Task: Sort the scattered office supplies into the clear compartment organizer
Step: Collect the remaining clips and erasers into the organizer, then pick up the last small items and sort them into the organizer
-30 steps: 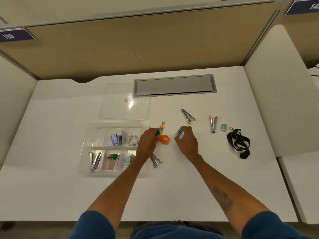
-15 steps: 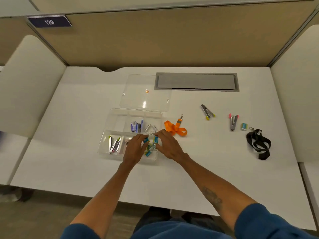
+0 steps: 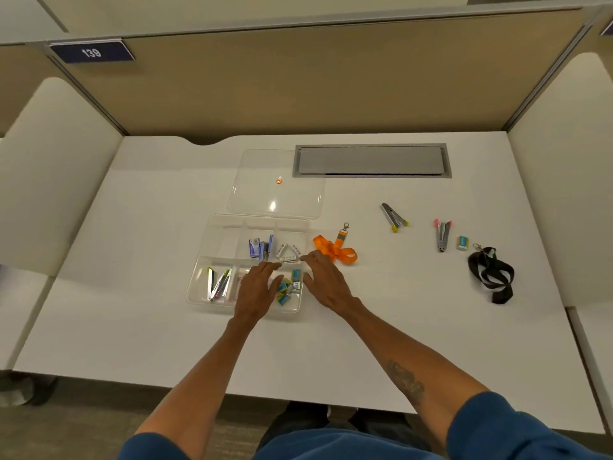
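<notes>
The clear compartment organizer (image 3: 219, 227) lies on the white desk, holding staple boxes, white pieces, staple removers and small teal erasers (image 3: 288, 287) in its near right cell. My left hand (image 3: 257, 290) and my right hand (image 3: 326, 282) hover over that cell on either side, fingers spread, nothing in them. Loose on the desk to the right lie an orange lanyard (image 3: 335, 252), a yellow-tipped staple remover (image 3: 393, 215), a pink-tipped staple remover (image 3: 442, 234), a teal eraser (image 3: 463, 242) and a black lanyard (image 3: 492, 272).
The organizer's clear lid (image 3: 275, 184) lies flat just behind it, with a small orange dot on it. A grey cable hatch (image 3: 371, 160) is set into the desk at the back. Partition walls enclose the desk (image 3: 132, 327) on three sides.
Both hands carried small teal erasers from the desk middle to the organizer's near right cell and let them go. The camera view shifted left.
</notes>
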The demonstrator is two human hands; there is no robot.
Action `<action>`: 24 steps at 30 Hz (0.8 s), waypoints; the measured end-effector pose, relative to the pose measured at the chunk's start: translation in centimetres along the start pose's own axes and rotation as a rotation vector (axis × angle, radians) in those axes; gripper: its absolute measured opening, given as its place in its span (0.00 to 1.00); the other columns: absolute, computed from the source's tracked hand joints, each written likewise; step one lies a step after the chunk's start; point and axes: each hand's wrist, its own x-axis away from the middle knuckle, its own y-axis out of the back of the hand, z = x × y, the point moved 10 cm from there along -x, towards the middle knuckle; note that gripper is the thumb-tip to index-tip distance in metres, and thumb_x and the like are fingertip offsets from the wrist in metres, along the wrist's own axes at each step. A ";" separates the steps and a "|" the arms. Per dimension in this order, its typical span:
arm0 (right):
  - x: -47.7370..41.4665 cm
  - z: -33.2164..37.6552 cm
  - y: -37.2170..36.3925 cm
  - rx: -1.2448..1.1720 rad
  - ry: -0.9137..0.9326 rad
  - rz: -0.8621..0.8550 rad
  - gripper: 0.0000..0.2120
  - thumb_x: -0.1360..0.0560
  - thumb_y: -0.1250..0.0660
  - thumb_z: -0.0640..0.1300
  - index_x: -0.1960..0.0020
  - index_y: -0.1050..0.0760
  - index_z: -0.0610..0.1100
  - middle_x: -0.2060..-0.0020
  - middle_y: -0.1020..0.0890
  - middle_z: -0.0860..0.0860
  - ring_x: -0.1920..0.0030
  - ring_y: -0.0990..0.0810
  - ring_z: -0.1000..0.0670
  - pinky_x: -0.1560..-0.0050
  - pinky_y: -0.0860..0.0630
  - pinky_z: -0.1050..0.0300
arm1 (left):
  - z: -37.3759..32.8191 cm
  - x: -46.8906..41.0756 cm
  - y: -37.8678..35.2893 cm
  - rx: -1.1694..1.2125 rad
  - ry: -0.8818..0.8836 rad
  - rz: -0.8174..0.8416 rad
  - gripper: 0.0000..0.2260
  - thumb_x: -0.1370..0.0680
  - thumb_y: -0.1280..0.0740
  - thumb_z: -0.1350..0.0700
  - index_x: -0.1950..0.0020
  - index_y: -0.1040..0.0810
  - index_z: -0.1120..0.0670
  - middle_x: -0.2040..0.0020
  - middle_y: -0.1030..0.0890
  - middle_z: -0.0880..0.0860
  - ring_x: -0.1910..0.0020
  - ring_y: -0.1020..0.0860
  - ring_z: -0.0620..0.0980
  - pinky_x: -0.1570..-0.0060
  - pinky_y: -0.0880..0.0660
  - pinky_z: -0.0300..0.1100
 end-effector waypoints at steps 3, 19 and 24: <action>0.6 -2.0 1.9 -0.021 -0.049 -0.038 0.16 0.24 0.35 0.38 0.37 0.27 0.41 0.40 0.25 0.44 0.40 0.26 0.45 0.43 0.25 0.50 | -2.1 -1.4 -0.3 0.000 -0.051 -0.023 0.12 0.21 0.35 0.54 0.38 0.24 0.54 0.42 0.20 0.53 0.44 0.22 0.54 0.46 0.25 0.49; 5.9 -16.9 15.3 0.069 -0.275 -0.273 0.15 0.25 0.37 0.37 0.39 0.26 0.42 0.44 0.24 0.47 0.47 0.25 0.45 0.51 0.24 0.47 | -17.8 -7.2 -11.2 0.067 -0.297 0.160 0.12 0.22 0.34 0.54 0.38 0.24 0.52 0.42 0.21 0.51 0.44 0.23 0.51 0.45 0.26 0.45; 7.6 -22.4 19.9 0.141 -0.433 -0.357 0.15 0.27 0.36 0.35 0.41 0.24 0.40 0.47 0.22 0.43 0.47 0.24 0.41 0.49 0.25 0.45 | -22.7 -9.1 -15.3 0.077 -0.268 0.245 0.16 0.22 0.34 0.53 0.35 0.26 0.53 0.38 0.24 0.52 0.42 0.23 0.53 0.46 0.25 0.50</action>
